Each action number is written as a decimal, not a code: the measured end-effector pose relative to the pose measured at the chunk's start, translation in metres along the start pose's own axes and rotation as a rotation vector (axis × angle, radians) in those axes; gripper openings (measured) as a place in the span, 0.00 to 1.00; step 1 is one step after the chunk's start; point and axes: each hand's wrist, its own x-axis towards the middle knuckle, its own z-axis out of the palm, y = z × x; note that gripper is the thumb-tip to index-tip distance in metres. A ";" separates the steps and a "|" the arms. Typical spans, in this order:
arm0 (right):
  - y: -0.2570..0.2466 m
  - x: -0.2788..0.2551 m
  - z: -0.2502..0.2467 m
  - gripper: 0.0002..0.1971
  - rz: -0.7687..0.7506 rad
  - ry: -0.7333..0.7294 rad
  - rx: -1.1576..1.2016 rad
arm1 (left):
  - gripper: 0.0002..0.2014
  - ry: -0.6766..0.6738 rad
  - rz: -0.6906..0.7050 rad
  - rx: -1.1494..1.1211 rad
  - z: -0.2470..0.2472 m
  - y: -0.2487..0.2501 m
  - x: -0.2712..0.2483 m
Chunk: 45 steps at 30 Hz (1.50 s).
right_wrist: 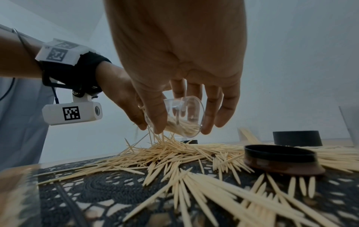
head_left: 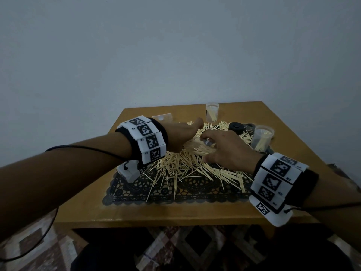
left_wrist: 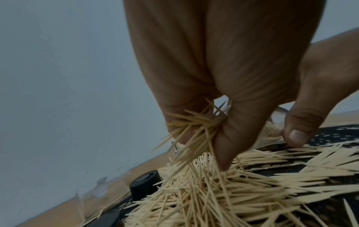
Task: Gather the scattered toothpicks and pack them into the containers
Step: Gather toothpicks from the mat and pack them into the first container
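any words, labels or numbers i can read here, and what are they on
No readable words.
Left wristband: square black-and-white code markers, small characters beside them too small to read.
Right wristband: the same, unreadable.
Left wrist camera: one code marker, no text.
Upright container: dark label edge, unreadable.

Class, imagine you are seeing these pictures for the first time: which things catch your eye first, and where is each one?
First comes the big heap of pale toothpicks sprawled over the dark lace mat in the middle of the wooden table. Above the heap the left hand pinches a bunch of toothpicks, while the right hand holds a small clear container tipped on its side, partly filled. Two more clear cups with toothpicks stand at the table's far side.
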 end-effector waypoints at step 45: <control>0.019 0.002 0.006 0.25 0.049 -0.008 0.011 | 0.25 0.290 0.116 -0.149 0.015 -0.022 -0.006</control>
